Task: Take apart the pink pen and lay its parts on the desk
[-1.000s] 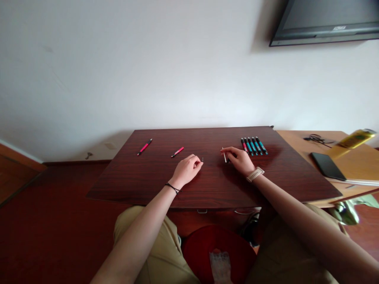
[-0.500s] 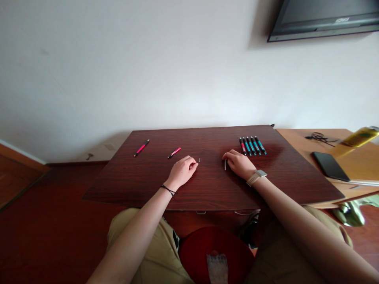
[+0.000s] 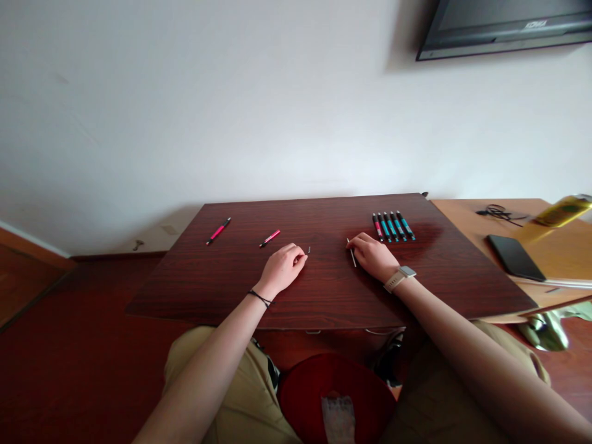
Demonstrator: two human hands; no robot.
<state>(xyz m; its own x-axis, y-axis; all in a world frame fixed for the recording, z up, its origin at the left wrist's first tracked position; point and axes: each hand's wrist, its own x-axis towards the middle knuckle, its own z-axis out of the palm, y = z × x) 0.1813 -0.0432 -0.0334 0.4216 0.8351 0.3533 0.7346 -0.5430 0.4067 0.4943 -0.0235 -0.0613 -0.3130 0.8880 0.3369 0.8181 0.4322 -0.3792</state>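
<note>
My left hand [image 3: 285, 264] rests low over the dark table [image 3: 208, 283] with its fingers closed in a pinch. A small thin grey piece [image 3: 309, 250], perhaps a spring, shows at its fingertips. My right hand [image 3: 371, 253] pinches a thin white pen refill [image 3: 354, 258], partly covered by the fingers. Beyond the left hand lies a short pink and black pen part [image 3: 270, 238]. A whole pink and black pen [image 3: 218, 231] is farther left. Just behind the right hand, several teal and black pens [image 3: 394, 227] and one pink pen [image 3: 378, 227] stand side by side in a row.
A lighter wooden desk [image 3: 568, 246] adjoins on the right, bearing a black phone [image 3: 515, 258], a coiled black cable [image 3: 499, 213] and a tipped yellow can [image 3: 564, 210]. A red stool [image 3: 300, 388] with a clear plastic packet [image 3: 338, 418] is between my legs. A screen [image 3: 509, 28] hangs above right.
The refill under my right fingers has tilted slightly, its near end now farther right. My left hand keeps its pinch. The whole view has shifted a little.
</note>
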